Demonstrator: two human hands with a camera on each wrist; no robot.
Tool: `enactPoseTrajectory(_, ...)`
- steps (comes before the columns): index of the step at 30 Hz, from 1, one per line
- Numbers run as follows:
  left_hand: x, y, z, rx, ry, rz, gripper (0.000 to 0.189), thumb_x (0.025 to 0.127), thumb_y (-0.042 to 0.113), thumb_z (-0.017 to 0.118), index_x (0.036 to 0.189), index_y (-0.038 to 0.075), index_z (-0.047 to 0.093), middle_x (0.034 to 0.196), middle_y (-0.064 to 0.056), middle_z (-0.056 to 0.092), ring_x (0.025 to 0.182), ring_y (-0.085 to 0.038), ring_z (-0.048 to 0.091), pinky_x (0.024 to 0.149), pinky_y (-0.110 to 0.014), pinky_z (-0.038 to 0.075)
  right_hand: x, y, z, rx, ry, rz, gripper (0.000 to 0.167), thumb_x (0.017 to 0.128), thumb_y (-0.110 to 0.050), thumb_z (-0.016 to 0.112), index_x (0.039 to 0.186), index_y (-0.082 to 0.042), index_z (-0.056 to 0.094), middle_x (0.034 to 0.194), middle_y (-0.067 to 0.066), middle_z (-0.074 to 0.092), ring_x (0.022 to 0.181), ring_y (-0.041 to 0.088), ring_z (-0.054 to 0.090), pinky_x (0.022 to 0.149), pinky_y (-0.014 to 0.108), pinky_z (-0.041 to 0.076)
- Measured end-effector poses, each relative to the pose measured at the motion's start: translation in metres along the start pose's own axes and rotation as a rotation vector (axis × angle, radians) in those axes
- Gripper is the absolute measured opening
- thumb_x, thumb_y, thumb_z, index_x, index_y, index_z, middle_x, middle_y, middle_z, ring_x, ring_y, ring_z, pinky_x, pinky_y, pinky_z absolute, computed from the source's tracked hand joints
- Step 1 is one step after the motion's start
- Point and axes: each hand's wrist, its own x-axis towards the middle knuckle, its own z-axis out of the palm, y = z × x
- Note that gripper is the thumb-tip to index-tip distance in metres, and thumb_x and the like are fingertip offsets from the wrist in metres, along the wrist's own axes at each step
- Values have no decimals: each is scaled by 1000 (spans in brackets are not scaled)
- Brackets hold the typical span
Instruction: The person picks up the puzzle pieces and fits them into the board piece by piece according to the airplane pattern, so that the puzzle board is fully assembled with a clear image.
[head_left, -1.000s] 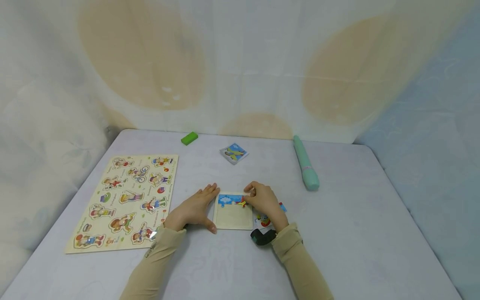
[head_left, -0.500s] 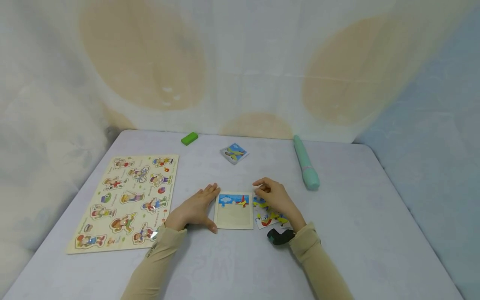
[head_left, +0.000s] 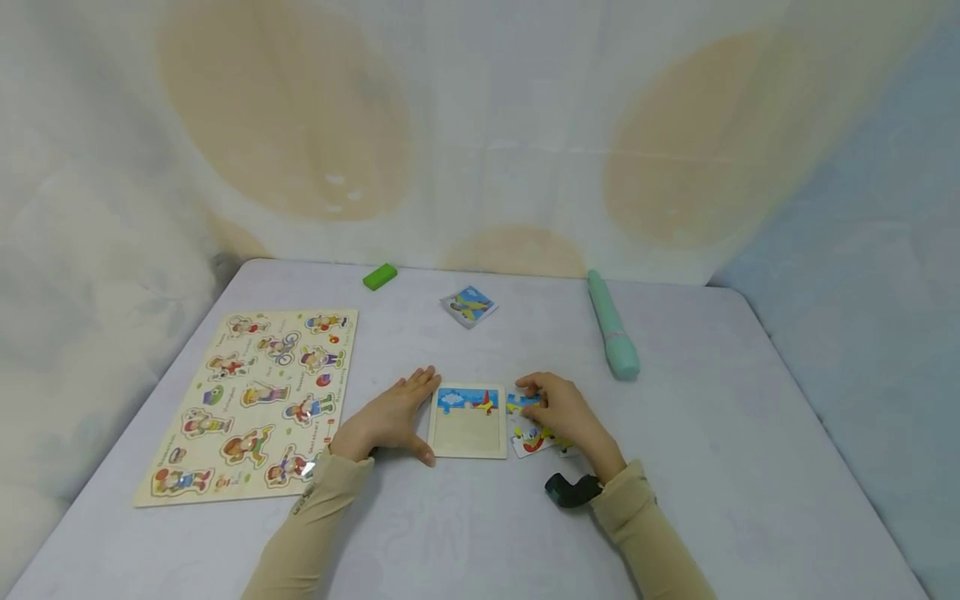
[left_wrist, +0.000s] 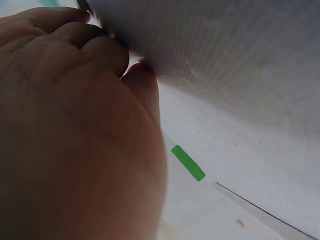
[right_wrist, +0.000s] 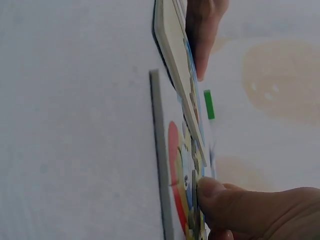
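Observation:
My left hand (head_left: 392, 417) rests on the table with fingers extended, fingertips at the left edge of a small wooden puzzle tray (head_left: 470, 437). Blue sky pieces (head_left: 453, 398) and a red-and-yellow part fill the tray's upper strip; bare wood shows below. Right of the tray, my right hand (head_left: 562, 410) pinches a blue-and-yellow puzzle piece (head_left: 519, 403) between thumb and fingers. Beneath that hand lie more pieces, one showing a red-and-yellow duck-like figure (head_left: 529, 440), partly covered. In the right wrist view, the thumb (right_wrist: 211, 191) presses against a piece edge close over this pile.
A large wooden board of sports figures (head_left: 251, 408) lies at left. Along the back are a green block (head_left: 379, 277), a small picture card with an airplane (head_left: 469, 307) and a mint-green tapered object (head_left: 612, 329). A cloth backdrop (head_left: 480, 167) rises behind the table edge.
My right hand has let go of the red-and-yellow piece in the tray, moved right to the loose pieces and taken hold of one there. My left hand stays put.

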Motion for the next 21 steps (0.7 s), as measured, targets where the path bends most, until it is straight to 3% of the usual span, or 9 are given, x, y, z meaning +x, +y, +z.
enactPoseTrajectory(7, 0, 0, -1, 2, 3, 9, 125, 56, 40, 92, 152, 0, 23, 162, -17, 14, 151, -33, 10, 125, -49, 12, 0, -6, 3, -46, -32, -4, 30, 86, -2, 67, 116, -8, 66, 106, 6, 61, 85, 16, 51, 75, 28, 47)
enactPoseTrajectory(14, 0, -1, -1, -8, 4, 11, 125, 56, 39, 92, 152, -1, 22, 162, -17, 13, 151, -34, 10, 124, -49, 13, 2, 5, 2, 56, -41, 33, 15, 92, -10, 63, 107, -8, 66, 96, 4, 62, 77, 14, 50, 66, 22, 44)
enactPoseTrajectory(21, 1, -2, 1, -12, 3, 7, 125, 56, 40, 92, 153, 0, 23, 163, -16, 14, 151, -33, 10, 125, -49, 12, 5, 5, -2, 148, -32, 54, 15, 93, -13, 62, 107, -8, 68, 88, 4, 64, 72, 14, 52, 61, 20, 46)
